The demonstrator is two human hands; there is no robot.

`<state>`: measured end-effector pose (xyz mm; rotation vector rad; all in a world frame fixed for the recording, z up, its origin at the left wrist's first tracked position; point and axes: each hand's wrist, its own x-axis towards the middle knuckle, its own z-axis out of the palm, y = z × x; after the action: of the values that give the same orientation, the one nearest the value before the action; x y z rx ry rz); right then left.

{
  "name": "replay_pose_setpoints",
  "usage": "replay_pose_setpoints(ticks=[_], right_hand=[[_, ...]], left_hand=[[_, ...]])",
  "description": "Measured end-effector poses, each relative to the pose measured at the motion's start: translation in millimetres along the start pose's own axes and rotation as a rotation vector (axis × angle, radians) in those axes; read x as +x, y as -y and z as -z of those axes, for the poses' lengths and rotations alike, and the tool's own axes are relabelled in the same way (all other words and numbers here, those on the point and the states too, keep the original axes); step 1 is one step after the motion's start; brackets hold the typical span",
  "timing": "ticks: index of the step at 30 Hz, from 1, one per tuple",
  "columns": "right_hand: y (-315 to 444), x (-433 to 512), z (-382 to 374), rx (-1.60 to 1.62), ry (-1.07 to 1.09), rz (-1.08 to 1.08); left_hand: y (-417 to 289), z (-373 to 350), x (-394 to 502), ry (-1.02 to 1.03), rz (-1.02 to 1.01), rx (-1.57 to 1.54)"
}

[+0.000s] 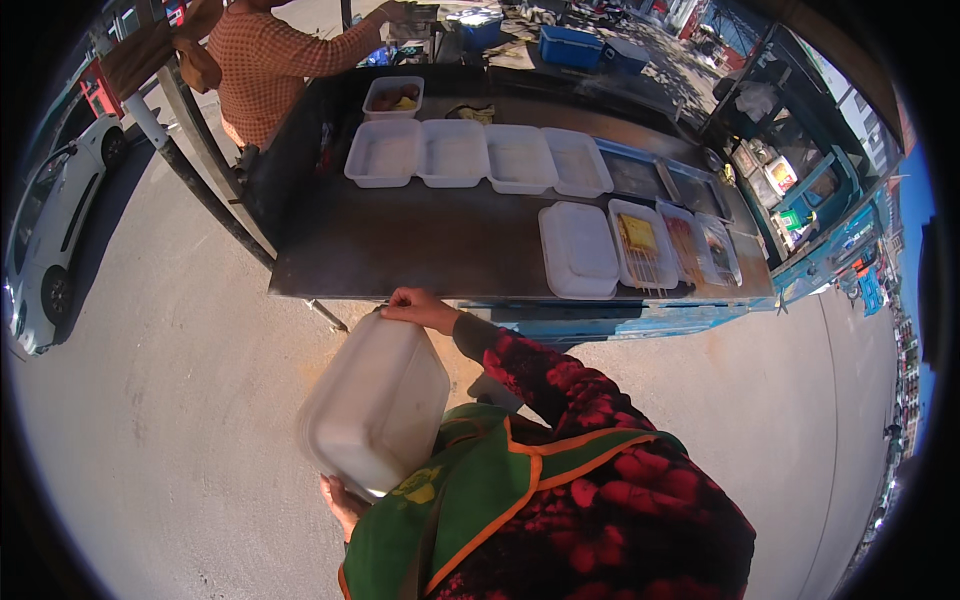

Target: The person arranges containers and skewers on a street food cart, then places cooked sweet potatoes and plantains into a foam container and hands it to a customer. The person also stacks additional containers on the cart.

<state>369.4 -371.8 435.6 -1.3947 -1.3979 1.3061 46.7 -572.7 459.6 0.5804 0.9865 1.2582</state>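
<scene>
A nested stack of white plastic tubs (pixel 382 405) is tilted between my hands, off the front edge of the metal counter (pixel 405 247). My right hand (pixel 420 309) pinches the upper end of the stack. Low on the other side, my left hand (pixel 343 504) supports the stack, partly hidden behind it and the green apron (pixel 480 480). Across the counter stands a row of open white tubs (pixel 453 154), with nothing plain to see inside. Nearer the front edge, a white tub (pixel 579 251) seems to lie upside down.
Beside that tub are trays of skewered food (pixel 643 247). A tub with brown and yellow food (pixel 394 97) sits at the back left. Metal pans (pixel 637 174) are set into the counter. A person (pixel 262 71) stands beyond a slanted post (pixel 202 187). A white car (pixel 64 217) is parked left.
</scene>
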Motion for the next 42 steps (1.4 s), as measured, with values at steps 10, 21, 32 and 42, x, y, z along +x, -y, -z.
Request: replay_pose_setpoints(ticks=[10, 21, 32, 42], right_hand=[[-9, -5, 10, 0.046, -0.025, 0.083], [15, -30, 36, -0.045, -0.081, 0.043], [47, -59, 62, 0.098, -0.134, 0.007], [52, -67, 78, 0.035, -0.049, 0.011]], left_hand=[[-18, -54, -8, -0.056, 0.064, 0.019], [3, -43, -2, -0.046, 0.121, -0.115], [17, -24, 16, 0.120, 0.199, -0.262], [22, -25, 25, 0.174, 0.198, -0.304]])
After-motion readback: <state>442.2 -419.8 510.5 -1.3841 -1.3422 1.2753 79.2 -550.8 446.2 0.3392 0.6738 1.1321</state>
